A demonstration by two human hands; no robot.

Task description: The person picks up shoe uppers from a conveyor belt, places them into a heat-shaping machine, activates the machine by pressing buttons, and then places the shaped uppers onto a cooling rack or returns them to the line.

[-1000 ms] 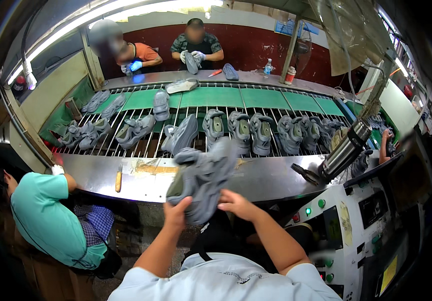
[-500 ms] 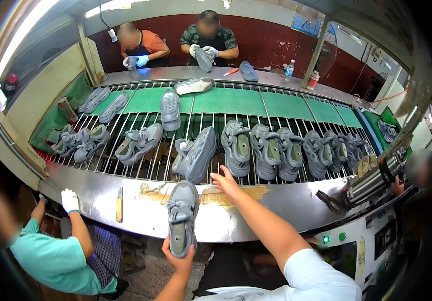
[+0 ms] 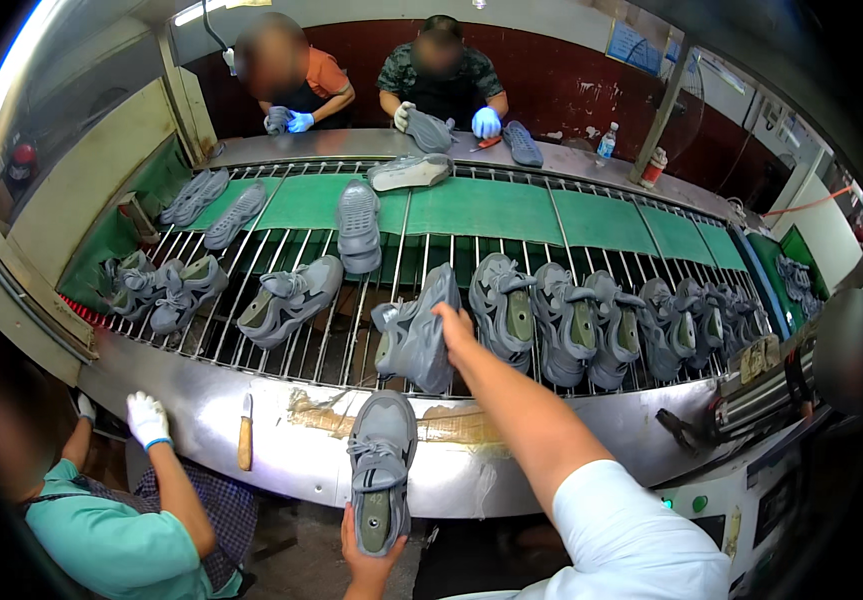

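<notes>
At the front edge of the metal counter (image 3: 291, 455), my left hand (image 3: 369, 565) is closed around the heel of a grey sneaker (image 3: 381, 440). The toe of that sneaker points away from me, and a green last shows in its opening. My right arm stretches forward, and my right hand (image 3: 457, 330) grips another grey sneaker (image 3: 417, 335). This one is tilted on its side above the rack bars, its sole toward my palm. Most of my right fingers are hidden behind it.
Several grey sneakers (image 3: 503, 310) stand along the bar rack (image 3: 351, 310); soles (image 3: 358, 225) lie on the green belt (image 3: 491, 210). A knife (image 3: 246, 440) lies on the counter. Beside me is a person with a white glove (image 3: 148, 418); two people work across.
My right hand has gone from reaching to gripping the tilted sneaker. The left hand still holds its sneaker. Across the rack, one person's blue-gloved hand has moved off the shoe toward the red-handled tool.
</notes>
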